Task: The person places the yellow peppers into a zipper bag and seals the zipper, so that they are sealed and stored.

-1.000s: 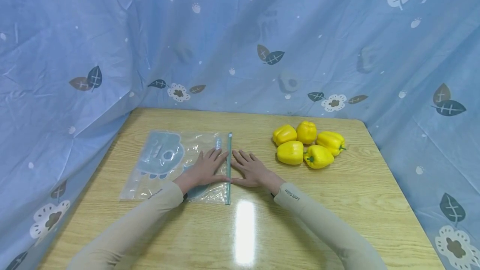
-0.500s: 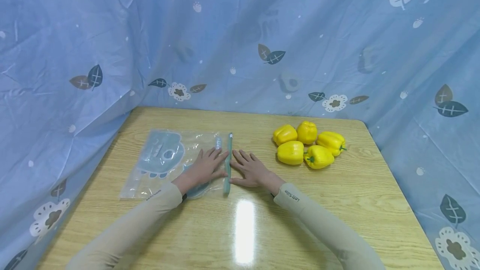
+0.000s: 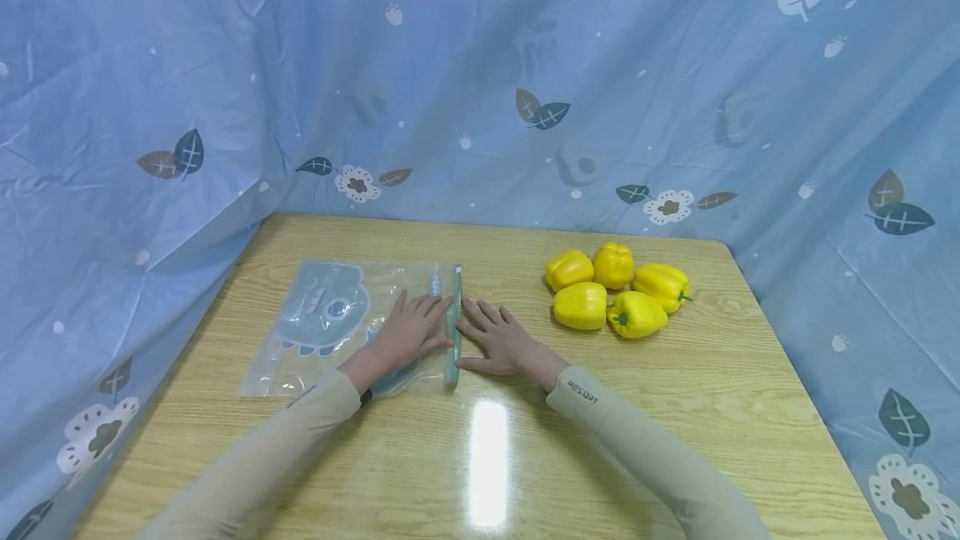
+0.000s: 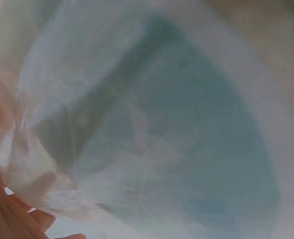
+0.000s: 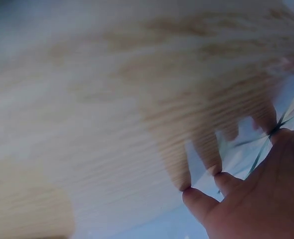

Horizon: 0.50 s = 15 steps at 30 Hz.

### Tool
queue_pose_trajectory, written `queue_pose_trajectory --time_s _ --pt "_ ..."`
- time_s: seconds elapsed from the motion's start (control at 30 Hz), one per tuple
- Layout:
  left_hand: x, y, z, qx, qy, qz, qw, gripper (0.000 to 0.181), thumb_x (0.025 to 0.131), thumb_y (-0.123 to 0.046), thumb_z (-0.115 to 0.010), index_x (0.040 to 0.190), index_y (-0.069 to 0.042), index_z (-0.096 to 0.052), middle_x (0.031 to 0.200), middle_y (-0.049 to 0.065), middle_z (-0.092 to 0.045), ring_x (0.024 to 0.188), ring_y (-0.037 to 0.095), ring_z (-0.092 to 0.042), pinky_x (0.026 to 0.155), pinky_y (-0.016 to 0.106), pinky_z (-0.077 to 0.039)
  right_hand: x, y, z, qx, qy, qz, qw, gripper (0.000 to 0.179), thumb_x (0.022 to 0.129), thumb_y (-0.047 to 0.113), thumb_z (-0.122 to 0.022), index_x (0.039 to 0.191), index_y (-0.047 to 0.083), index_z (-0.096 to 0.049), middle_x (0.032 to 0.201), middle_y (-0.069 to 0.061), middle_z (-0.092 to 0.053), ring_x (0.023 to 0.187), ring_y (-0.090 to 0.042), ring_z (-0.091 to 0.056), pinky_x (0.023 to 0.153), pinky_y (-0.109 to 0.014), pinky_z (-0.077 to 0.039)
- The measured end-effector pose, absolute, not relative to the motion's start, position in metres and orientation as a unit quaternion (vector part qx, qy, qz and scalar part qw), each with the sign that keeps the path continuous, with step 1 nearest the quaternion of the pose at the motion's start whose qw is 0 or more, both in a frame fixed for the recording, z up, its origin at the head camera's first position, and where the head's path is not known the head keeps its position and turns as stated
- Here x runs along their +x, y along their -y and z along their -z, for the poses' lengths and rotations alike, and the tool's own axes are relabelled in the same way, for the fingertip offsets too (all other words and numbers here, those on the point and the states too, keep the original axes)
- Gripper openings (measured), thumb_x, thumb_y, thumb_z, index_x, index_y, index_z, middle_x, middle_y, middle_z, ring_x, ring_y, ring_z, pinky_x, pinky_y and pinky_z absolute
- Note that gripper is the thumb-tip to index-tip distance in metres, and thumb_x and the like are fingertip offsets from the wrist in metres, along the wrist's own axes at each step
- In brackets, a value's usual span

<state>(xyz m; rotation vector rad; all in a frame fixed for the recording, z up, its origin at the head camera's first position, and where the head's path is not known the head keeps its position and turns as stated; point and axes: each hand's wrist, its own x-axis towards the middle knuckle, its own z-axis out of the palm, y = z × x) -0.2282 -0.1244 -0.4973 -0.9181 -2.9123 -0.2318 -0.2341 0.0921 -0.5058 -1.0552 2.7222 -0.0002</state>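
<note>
A clear zip bag (image 3: 326, 307) with blue cartoon prints lies flat on the table, its green zip edge (image 3: 453, 327) to the right. My left hand (image 3: 408, 330) rests on the bag with fingers spread, its fingertips at the zip edge. In the left wrist view, wrinkled plastic and a blue print (image 4: 202, 134) fill most of the picture, with fingers (image 4: 25, 219) at the lower left. My right hand (image 3: 501, 342) lies spread just right of the zip edge, fingertips against it. The right wrist view shows this hand's fingertips (image 5: 199, 201) down on the glossy tabletop.
Several yellow bell peppers (image 3: 581, 307) sit in a cluster at the back right of the wooden table (image 3: 637, 415). A blue patterned curtain (image 3: 480, 90) hangs along the back and both sides.
The zip edge has shifted slightly left, and its near end has turned up from a thin flat line into a wider band. My left hand has moved a little left; my right hand follows slightly.
</note>
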Motion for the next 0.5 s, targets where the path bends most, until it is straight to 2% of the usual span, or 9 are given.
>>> queue_pose_trajectory --time_s 0.1,0.3,0.5 --pt "-0.2293 0.1257 0.497 -0.302 0.949 0.083 0.045 0.073 0.089 -0.053 -0.05 0.147 -0.016 -0.025 0.142 0.013 -0.04 0.132 0.031 -0.035 0.109 0.061 -0.016 -0.2329 -0.0922 0.5046 -0.362 -0.926 0.0 0.109 0.074 0.09 0.067 -0.029 0.149 0.026 -0.012 0.156 0.001 0.009 0.143 -0.028 -0.001 0.114 -0.054 -0.011" --pt "-0.2341 0.1289 0.4962 -0.305 0.946 0.097 0.058 0.068 0.091 -0.052 -0.048 0.146 -0.018 -0.029 0.142 0.013 -0.04 0.132 0.029 -0.035 0.109 0.06 -0.019 -0.2324 -0.0925 0.5045 -0.367 -0.924 0.003 0.103 0.073 0.091 0.064 -0.033 0.149 0.026 -0.015 0.157 -0.003 -0.004 0.143 -0.03 -0.005 0.113 -0.055 -0.013" --pt "-0.2377 0.1319 0.4937 -0.305 0.942 0.125 0.066 0.063 0.093 -0.05 -0.047 0.144 -0.016 -0.033 0.137 0.013 -0.044 0.129 0.03 -0.038 0.109 0.059 -0.02 -0.2334 -0.0915 0.5058 -0.361 -0.925 -0.008 0.118 0.074 0.09 0.067 -0.028 0.149 0.03 -0.005 0.156 0.0 0.003 0.143 -0.029 0.001 0.114 -0.054 -0.009"
